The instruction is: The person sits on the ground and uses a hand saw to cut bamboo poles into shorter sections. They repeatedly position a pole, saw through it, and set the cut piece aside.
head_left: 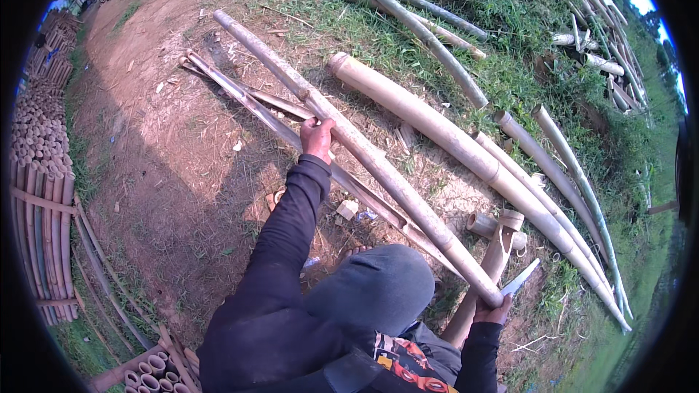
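A long bamboo pole [378, 167] slants across in front of me, from far left down to near right. My left hand [317, 138] is closed on it near a node, at about its upper third. At the pole's near end is my right hand [495, 311], its fingers curled and the pole end against it. From those fingers juts the pale blade of a hand saw [521, 277]; its handle is hidden in the hand. Below the pole lie split bamboo lengths [255, 105] on the dirt. A notched upright bamboo post [497, 251] stands beside the near end.
A thick bamboo pole [437, 127] lies just to the right, with thinner poles [568, 167] past it on the grass. More poles [415, 22] lie at the far side. Bundled bamboo pieces [44, 225] are stacked at the left, and cut tubes [154, 372] sit at the lower left.
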{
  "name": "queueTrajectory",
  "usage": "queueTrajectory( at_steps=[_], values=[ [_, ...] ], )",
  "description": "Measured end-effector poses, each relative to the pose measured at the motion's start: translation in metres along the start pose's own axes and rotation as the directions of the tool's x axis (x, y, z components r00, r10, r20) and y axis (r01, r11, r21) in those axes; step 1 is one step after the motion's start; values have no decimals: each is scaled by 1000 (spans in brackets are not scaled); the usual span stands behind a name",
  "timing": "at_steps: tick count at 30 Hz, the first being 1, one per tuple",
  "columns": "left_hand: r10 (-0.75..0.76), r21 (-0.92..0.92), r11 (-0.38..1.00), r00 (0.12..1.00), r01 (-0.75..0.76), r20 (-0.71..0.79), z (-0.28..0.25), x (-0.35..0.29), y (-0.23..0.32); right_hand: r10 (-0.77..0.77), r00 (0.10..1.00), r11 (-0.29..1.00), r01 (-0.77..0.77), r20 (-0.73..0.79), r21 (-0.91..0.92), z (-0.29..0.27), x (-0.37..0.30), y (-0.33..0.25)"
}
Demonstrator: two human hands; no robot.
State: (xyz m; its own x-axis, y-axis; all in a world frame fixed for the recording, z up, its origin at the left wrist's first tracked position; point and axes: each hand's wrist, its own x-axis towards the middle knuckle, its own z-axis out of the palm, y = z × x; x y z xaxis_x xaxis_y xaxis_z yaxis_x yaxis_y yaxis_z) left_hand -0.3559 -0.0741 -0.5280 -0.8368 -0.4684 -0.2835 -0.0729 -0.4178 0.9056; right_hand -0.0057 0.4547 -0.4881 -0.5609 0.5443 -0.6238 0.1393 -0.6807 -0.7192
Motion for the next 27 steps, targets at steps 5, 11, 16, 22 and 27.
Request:
queueTrajectory(
  at_steps=[5, 11, 16, 22, 27],
  values=[
    [221, -170, 968, 947, -184, 232, 123, 64, 116, -45, 924, 954, 153, 380, -258, 192, 48, -55],
    [319, 93, 859, 669, -503, 671, 134, -8, 90, -294, 580, 289, 812, 760, -508, 226, -6, 27],
    [-4, 495, 779, 787, -384, 617, 12, -111, -28, -148, 503, -7, 860, 851, -510, 94, -92, 85],
    [-574, 323, 801, 799, 504, 177, -60, -151, -133, -231, 876, -6, 435, 424, -901, -41, -149, 90],
    [-641, 269, 762, 745, 589, 184, -29, -98, -145, -283, 914, 156, 343, 291, -926, -74, -127, 120]
  ],
)
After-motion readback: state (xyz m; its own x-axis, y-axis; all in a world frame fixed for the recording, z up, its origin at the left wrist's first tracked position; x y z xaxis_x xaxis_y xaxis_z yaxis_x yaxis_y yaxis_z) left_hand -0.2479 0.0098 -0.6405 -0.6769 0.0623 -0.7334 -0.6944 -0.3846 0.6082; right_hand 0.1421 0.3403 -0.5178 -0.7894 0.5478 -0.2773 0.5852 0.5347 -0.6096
